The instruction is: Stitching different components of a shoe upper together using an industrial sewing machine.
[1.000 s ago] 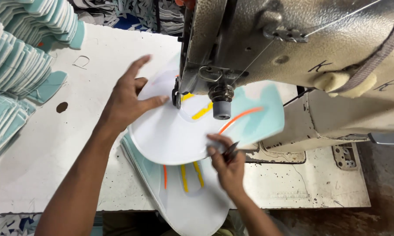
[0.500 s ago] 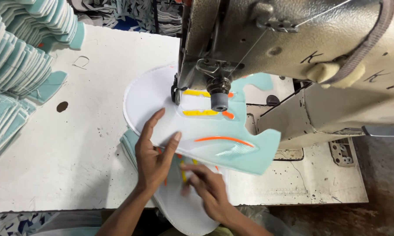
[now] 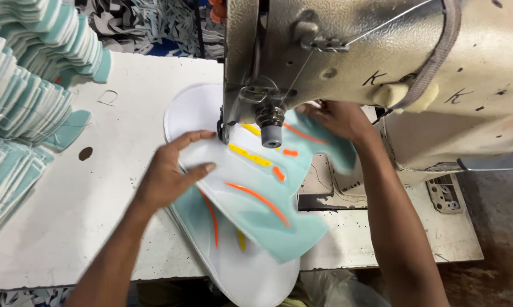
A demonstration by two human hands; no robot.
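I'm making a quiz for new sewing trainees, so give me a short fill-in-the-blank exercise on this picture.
1. The left hand lies flat on the ____ edge of the top piece.
2. The right hand reaches behind the head of the ____ machine.
3. The long curved stripe on the teal part of the top piece is ____.
4. Cut teal pieces are stacked at the ____ of the table.

Missing words: white; sewing; orange; left

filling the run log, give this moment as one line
left hand: flat on top panel | right hand: on panel behind needle bar | stack: under panel, on table
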